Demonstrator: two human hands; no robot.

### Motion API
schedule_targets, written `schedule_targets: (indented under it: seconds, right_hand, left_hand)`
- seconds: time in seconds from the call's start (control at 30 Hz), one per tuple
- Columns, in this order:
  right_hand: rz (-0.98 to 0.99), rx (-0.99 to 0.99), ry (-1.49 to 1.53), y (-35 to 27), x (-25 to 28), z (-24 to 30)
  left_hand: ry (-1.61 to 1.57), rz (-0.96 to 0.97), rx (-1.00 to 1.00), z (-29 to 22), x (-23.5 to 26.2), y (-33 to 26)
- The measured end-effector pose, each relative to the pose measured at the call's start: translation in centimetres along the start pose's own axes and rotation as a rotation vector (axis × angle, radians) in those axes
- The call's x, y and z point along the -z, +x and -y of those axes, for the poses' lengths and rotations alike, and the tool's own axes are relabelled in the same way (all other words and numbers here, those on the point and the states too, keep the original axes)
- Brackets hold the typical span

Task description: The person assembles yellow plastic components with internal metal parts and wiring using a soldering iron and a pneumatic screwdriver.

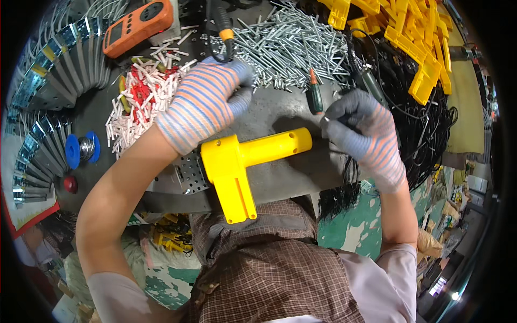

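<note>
My left hand (207, 99), in a striped glove, is curled beside the screw pile, its fingertips turned down out of sight. Its upper edge meets the lower end of a black tool (226, 36) with a yellow band. My right hand (366, 132), gloved too, pinches with thumb and forefinger; a tiny shiny bit shows at the tips, too small to name. Between both hands a yellow plastic housing (229, 167) with a tubular handle lies at the table's near edge. A green-handled screwdriver (314, 94) lies just beyond my right fingertips. Long silver screws (293, 46) are heaped behind.
White and red small parts (140, 99) are piled at left, below an orange meter (137, 28). A blue wire spool (82, 150) stands near banded grey cables (70, 70). Yellow housings (417, 40) fill the far right, above black cables (431, 126). A perforated metal plate (192, 175) lies near the front.
</note>
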State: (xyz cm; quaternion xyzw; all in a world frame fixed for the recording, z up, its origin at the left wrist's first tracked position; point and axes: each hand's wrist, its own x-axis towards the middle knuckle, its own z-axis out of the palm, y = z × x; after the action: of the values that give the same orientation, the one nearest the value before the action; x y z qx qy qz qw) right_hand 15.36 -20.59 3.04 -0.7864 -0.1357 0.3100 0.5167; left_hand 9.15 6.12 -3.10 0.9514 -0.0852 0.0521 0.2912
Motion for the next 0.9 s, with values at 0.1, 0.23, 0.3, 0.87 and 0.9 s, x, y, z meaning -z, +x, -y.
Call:
schedule_targets:
  seconds: [0.1,0.23,0.3,0.87,0.9]
  right_hand:
    - [0.085,0.231,-0.111,-1.9,-0.7,-1.1]
    - [0.022,0.690,-0.464,-1.6,-2.3,-3.2]
    - [-0.074,0.870,-0.595,-0.9,-2.8,-4.1]
    - [-0.400,1.029,-0.632,-0.3,-5.3,-7.0]
    - [-0.395,1.040,-0.634,-0.4,-5.3,-7.0]
  left_hand:
    - [-0.367,-0.081,0.198,-1.4,0.5,-0.7]
    - [-0.730,0.045,0.359,-3.1,0.9,-1.6]
    - [-0.886,0.115,0.308,-3.8,0.8,-1.7]
    - [0.205,-0.027,-0.566,-4.6,-1.7,-0.2]
    - [0.238,-0.009,-0.590,-4.7,-1.6,-0.2]
